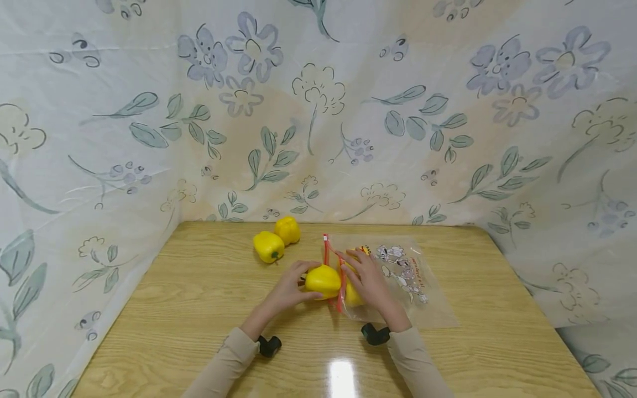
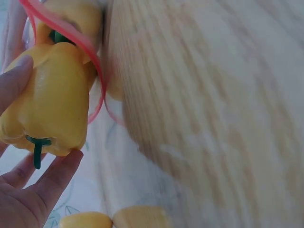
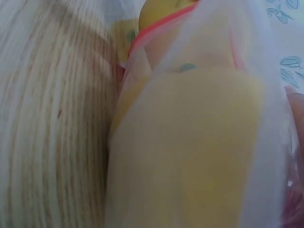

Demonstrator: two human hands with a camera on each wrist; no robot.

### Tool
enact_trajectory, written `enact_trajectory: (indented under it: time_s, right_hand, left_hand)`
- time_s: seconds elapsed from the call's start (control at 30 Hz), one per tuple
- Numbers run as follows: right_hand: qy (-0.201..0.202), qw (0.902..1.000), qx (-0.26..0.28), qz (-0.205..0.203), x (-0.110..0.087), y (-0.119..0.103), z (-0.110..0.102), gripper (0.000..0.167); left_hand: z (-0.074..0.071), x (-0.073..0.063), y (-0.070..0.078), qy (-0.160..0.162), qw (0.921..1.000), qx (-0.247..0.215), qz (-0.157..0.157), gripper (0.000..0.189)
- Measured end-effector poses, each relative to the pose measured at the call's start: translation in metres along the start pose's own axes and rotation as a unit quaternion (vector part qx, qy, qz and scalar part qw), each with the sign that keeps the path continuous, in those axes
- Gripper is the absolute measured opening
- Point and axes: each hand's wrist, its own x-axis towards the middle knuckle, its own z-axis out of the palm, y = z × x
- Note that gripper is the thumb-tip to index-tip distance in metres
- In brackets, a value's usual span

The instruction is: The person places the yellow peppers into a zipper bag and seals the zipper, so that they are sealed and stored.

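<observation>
My left hand (image 1: pixel 291 287) grips a yellow bell pepper (image 1: pixel 322 281) between thumb and fingers. The pepper's far end is at the red-edged mouth of a clear zip bag (image 1: pixel 433 309); its green stem points back toward the left palm in the left wrist view. A second yellow pepper (image 3: pixel 190 142) lies inside the bag, blurred through the plastic. My right hand (image 1: pixel 370 282) holds the bag near its mouth, over that inner pepper. In the right wrist view only a bit of the right hand (image 3: pixel 298 111) shows at the edge.
Two more yellow peppers, one in front (image 1: pixel 269 246) and one behind (image 1: pixel 287 230), touch each other at the back left of the wooden table (image 1: pixel 199 309). Cartoon figures are printed on the bag. A flowered cloth (image 1: pixel 318 166) hangs behind the table and at its sides.
</observation>
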Motion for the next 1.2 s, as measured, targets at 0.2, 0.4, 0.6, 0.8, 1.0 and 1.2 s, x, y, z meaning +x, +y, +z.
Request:
enact_trajectory:
  time_s: [0.2,0.4,0.6,0.8,1.0,1.2]
  right_hand:
    - [0.000,1.0000,-0.002,-0.001,0.000,0.002,0.000,0.036]
    - [-0.003,1.0000,0.002,0.001,-0.001,0.002,0.001,0.037]
    - [0.004,0.9998,0.019,0.005,0.000,0.002,0.002,0.038]
    - [0.010,0.9993,0.037,0.003,0.000,0.001,-0.001,0.036]
    - [-0.002,0.9984,0.053,0.016,0.000,0.000,-0.001,0.037]
    - [0.000,0.9989,0.046,0.007,0.000,0.001,0.001,0.037]
  left_hand:
    - [0.007,0.003,0.001,0.002,1.0000,0.005,0.005,0.067]
    - [0.012,0.004,0.001,-0.009,0.9999,-0.006,0.013,0.067]
    - [0.013,0.005,-0.001,-0.022,0.9996,-0.012,0.012,0.069]
    - [0.013,0.007,-0.001,-0.026,0.9996,-0.010,0.010,0.069]
    - [0.016,0.008,-0.003,-0.026,0.9988,-0.039,0.015,0.068]
    - [0.017,0.009,-0.005,-0.025,0.9972,-0.070,0.006,0.069]
